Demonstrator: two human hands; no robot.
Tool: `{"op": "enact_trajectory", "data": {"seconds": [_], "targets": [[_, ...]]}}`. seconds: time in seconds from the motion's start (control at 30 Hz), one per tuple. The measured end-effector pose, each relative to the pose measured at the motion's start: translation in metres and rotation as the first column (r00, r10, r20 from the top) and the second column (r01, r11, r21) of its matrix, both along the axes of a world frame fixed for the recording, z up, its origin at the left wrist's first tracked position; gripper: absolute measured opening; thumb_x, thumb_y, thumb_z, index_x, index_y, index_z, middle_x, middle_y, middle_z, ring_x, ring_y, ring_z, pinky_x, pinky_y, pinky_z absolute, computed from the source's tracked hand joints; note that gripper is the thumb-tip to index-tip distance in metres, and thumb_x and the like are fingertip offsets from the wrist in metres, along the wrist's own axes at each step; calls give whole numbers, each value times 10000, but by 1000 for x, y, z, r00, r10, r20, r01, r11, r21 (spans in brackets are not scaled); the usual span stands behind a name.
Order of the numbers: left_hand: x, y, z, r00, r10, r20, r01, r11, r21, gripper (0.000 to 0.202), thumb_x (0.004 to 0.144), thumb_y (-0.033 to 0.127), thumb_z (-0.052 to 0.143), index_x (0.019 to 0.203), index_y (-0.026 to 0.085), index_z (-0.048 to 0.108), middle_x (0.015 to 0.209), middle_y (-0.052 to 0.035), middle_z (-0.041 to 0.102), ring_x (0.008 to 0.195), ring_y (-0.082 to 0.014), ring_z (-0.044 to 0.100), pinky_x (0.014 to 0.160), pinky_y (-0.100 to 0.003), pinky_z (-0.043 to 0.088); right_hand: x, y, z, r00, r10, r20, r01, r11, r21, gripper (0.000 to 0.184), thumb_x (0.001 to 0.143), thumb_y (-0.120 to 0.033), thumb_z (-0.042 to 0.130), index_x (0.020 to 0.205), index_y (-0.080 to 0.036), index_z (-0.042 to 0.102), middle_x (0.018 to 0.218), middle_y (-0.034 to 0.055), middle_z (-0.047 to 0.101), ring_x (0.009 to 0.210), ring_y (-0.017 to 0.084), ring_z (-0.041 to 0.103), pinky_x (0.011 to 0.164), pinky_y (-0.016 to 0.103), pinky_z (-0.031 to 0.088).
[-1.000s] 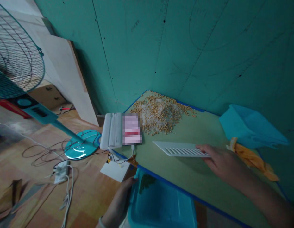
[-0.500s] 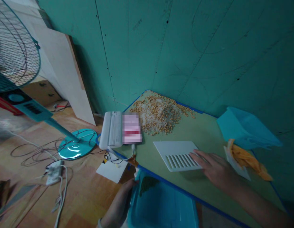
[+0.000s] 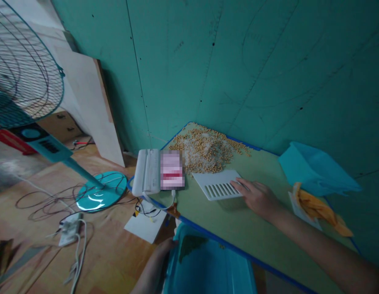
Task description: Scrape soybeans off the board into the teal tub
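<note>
My right hand [image 3: 259, 199] is closed on the near-right end of a white slotted scoop [image 3: 212, 178], held low over the table. The scoop's straight far edge lies close to the near side of a pile of round tan beans [image 3: 207, 153] mixed with whitish grains. Whether it touches the pile I cannot tell. At the table's near edge, my left hand [image 3: 161, 254] is closed on the left rim of a blue plastic bin [image 3: 204, 267]. Dark greenish bits cling inside near the bin's far left corner; my left fingers are partly hidden.
A phone [image 3: 172, 170] and a white device [image 3: 146, 171] with a cable sit left of the pile. Rightward on the green table [image 3: 269, 241] are a blue container [image 3: 314, 167] and an orange cloth [image 3: 319, 206]. A standing fan [image 3: 51, 149] and cords occupy the floor.
My right hand has moved the scoop forward and slightly left, nearer the pile. My left hand stays at the bin's rim. The view has shifted slightly.
</note>
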State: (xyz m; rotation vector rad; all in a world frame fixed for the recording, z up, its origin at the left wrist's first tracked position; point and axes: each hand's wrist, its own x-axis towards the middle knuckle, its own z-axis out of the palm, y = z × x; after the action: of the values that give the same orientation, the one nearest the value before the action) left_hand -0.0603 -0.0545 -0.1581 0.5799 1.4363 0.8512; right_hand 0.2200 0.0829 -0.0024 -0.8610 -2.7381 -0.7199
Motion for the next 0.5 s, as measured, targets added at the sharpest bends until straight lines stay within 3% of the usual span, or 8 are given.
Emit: {"op": "enact_trajectory", "data": {"seconds": [0.33, 0.5], "targets": [[6, 11, 4, 995, -79, -64, 79, 997, 2, 256, 376, 69, 631, 366, 256, 457, 522, 6, 666, 983, -332, 528, 979, -437, 283, -6, 12, 5, 998, 42, -44, -43, 999, -17, 422, 721, -38, 426, 1092, -181, 566, 1048, 91, 611, 788, 192, 591, 689, 318, 445], [12, 3, 21, 998, -34, -55, 37, 997, 67, 168, 428, 116, 642, 452, 238, 529, 654, -16, 702, 1083, -306, 473, 995, -379, 284, -9, 22, 10, 996, 66, -60, -67, 998, -18, 417, 707, -35, 430, 1072, -175, 574, 1045, 92, 615, 802, 197, 596, 695, 323, 456]]}}
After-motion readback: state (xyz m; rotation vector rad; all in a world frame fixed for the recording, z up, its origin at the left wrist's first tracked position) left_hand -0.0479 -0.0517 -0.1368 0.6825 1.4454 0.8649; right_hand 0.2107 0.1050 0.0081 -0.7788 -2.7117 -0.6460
